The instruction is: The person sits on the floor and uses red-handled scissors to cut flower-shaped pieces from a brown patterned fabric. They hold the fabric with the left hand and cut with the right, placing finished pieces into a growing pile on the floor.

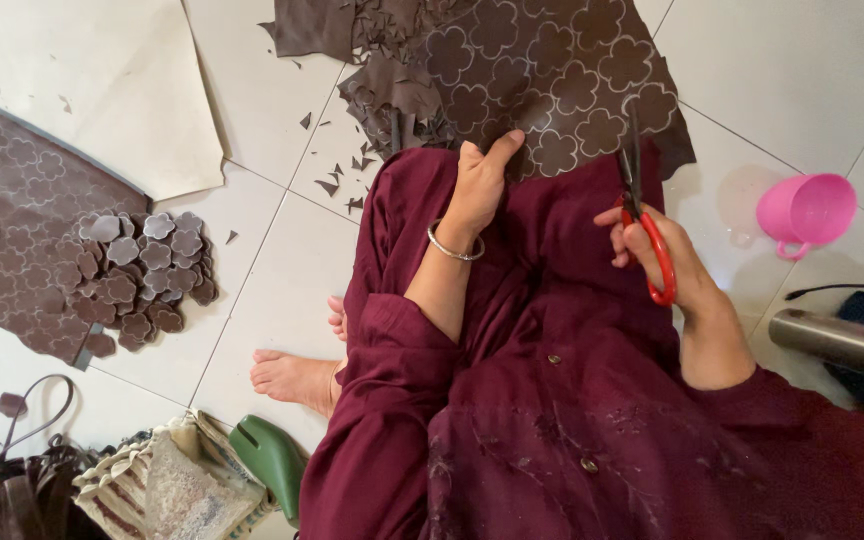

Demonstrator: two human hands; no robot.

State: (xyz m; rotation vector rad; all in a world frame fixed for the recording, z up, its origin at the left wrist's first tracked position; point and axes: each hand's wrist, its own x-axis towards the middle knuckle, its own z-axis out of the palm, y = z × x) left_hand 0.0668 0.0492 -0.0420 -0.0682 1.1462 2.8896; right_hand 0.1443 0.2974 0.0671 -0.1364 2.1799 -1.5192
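Observation:
A dark brown sheet (542, 60) printed with pale flower outlines lies over my lap and the floor at top centre. My left hand (480, 180), wearing a silver bangle, pinches the sheet's near edge. To the right, my right hand (657, 255) grips red-handled scissors (642, 215), blades pointing up onto the sheet's right part. A pile of cut brown flower pieces (147, 275) sits at left on another printed brown sheet (22, 230).
A pink plastic mug (810, 210) stands on the white tiles at right, above a metal cylinder (842, 345). Brown offcuts (337, 175) are scattered at top centre. A green object (272, 460), a woven bag (167, 485) and my bare foot (292, 378) lie lower left.

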